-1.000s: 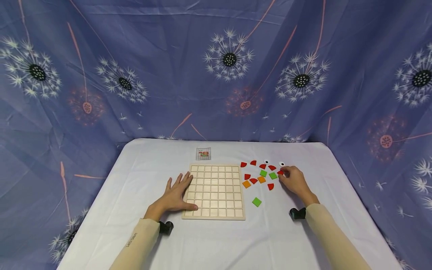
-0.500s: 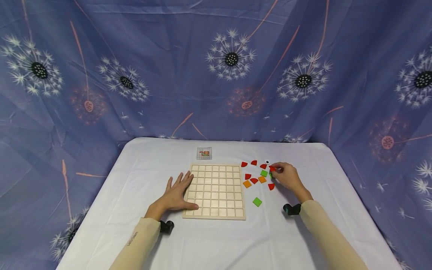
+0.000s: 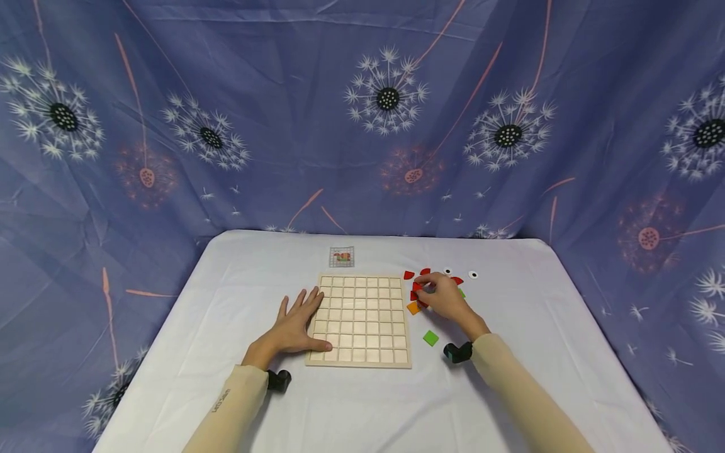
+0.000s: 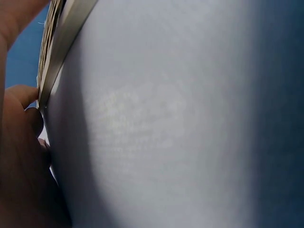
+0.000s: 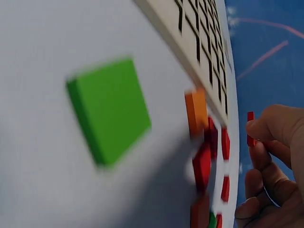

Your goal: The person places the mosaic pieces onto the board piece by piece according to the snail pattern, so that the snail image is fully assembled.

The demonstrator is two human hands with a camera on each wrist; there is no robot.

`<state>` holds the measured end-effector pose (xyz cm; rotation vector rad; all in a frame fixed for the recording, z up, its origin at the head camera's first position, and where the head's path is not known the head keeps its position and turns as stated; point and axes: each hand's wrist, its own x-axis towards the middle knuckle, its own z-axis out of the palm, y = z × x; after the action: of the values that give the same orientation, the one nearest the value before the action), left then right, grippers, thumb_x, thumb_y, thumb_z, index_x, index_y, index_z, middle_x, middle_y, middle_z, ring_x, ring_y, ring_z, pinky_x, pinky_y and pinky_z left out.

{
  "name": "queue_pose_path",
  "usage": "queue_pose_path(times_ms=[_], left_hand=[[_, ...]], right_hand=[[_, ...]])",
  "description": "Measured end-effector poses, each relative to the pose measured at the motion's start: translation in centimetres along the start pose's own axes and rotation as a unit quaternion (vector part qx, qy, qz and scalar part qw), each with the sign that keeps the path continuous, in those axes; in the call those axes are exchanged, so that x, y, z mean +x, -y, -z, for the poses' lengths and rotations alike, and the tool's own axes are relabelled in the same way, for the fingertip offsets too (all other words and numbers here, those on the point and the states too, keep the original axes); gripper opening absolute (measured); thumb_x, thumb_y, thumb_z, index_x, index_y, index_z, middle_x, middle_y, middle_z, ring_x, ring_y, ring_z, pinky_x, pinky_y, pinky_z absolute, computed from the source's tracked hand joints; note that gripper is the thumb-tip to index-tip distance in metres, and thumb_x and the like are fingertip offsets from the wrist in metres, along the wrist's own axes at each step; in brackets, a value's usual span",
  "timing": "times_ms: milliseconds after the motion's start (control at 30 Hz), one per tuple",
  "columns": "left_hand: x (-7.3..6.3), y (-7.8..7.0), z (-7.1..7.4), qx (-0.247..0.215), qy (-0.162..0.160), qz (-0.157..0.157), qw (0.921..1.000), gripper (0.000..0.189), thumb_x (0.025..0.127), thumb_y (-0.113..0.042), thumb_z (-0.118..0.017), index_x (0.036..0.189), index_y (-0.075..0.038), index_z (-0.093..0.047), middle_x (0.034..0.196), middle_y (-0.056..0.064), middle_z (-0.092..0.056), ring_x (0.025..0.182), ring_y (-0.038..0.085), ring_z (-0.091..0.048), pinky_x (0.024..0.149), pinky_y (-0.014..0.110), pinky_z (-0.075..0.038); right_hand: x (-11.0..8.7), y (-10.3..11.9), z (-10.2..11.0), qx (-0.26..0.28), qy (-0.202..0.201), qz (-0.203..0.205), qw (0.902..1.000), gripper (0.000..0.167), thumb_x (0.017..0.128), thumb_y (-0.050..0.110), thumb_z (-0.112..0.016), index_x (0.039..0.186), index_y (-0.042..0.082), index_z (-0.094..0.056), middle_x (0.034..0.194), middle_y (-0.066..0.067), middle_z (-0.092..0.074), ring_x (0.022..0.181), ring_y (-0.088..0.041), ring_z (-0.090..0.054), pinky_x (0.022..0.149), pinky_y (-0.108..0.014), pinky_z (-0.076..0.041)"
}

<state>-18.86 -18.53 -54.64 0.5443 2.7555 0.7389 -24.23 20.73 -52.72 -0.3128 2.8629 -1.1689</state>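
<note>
A pale wooden board [image 3: 368, 321] with a grid of square cells lies on the table. My left hand [image 3: 293, 328] rests on its left side, fingers spread and the thumb over the lower left cells. In the left wrist view, fingertips [image 4: 23, 95] touch the board's edge. My right hand [image 3: 447, 299] pinches a red quarter-circle tile [image 5: 251, 128] between thumb and fingers, raised above the table just right of the board. Beneath and around this hand lie more red quarter-circle tiles [image 3: 409, 275], an orange square tile [image 3: 414, 308] and green ones, some partly hidden by it.
A green square tile [image 3: 431, 338] lies apart, nearer the front. Two white round eye pieces [image 3: 473, 275] are behind the right hand. A small picture card [image 3: 342, 257] with a gridded coloured figure lies beyond the board. A blue dandelion-print curtain [image 3: 283, 126] hangs behind the white-covered table [image 3: 351, 409].
My right hand has picked up a red quarter-circle tile from the right side of the pieces and carried it left towards the board. The left hand has stayed in place.
</note>
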Motion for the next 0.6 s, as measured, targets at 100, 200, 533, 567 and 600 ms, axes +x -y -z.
queue_pose_path(times_ms=[100, 200, 533, 567, 600], left_hand=[[-0.1, 0.0, 0.0, -0.002, -0.001, -0.001, 1.0, 0.13, 0.069, -0.067, -0.084, 0.166, -0.009, -0.019, 0.174, 0.012, -0.011, 0.16, 0.042, -0.005, 0.123, 0.069, 0.008], [0.0, 0.1, 0.0, 0.001, -0.001, 0.001, 1.0, 0.13, 0.069, -0.068, -0.084, 0.166, -0.009, -0.019, 0.174, 0.012, -0.01, 0.16, 0.042, -0.005, 0.123, 0.069, 0.008], [0.0, 0.1, 0.1, -0.002, 0.0, -0.001, 1.0, 0.131, 0.068, -0.068, -0.084, 0.165, -0.009, -0.02, 0.174, 0.012, -0.011, 0.16, 0.042, -0.005, 0.123, 0.069, 0.008], [0.0, 0.1, 0.1, -0.003, -0.001, -0.001, 1.0, 0.131, 0.068, -0.068, -0.084, 0.165, -0.009, -0.02, 0.174, 0.012, -0.011, 0.16, 0.042, -0.005, 0.122, 0.07, 0.008], [0.0, 0.0, 0.1, -0.003, 0.0, -0.001, 1.0, 0.131, 0.068, -0.068, -0.084, 0.165, -0.009, -0.02, 0.174, 0.012, -0.011, 0.16, 0.042, -0.005, 0.122, 0.07, 0.008]], right_hand=[[0.0, 1.0, -1.1, 0.01, 0.01, 0.014, 0.9998, 0.026, 0.092, 0.012, -0.072, 0.118, 0.008, -0.076, 0.117, -0.012, -0.071, 0.099, -0.025, -0.065, 0.074, -0.031, -0.056], [0.2, 1.9, -2.0, 0.02, 0.023, 0.021, 0.9993, 0.026, 0.092, 0.011, -0.073, 0.117, 0.009, -0.077, 0.112, -0.01, -0.071, 0.094, -0.021, -0.064, 0.071, -0.028, -0.054], [0.2, 3.4, -4.5, 0.026, 0.049, 0.04, 0.9976, 0.026, 0.089, 0.01, -0.074, 0.114, 0.011, -0.078, 0.116, -0.005, -0.072, 0.097, -0.016, -0.064, 0.087, -0.035, -0.056], [0.2, 3.4, -4.7, 0.027, 0.051, 0.043, 0.9974, 0.026, 0.089, 0.01, -0.074, 0.114, 0.011, -0.078, 0.117, -0.005, -0.072, 0.1, -0.017, -0.065, 0.09, -0.036, -0.056], [0.2, 3.5, -4.9, 0.031, 0.052, 0.045, 0.9971, 0.026, 0.088, 0.009, -0.074, 0.114, 0.01, -0.078, 0.117, -0.006, -0.073, 0.102, -0.017, -0.066, 0.092, -0.038, -0.056]])
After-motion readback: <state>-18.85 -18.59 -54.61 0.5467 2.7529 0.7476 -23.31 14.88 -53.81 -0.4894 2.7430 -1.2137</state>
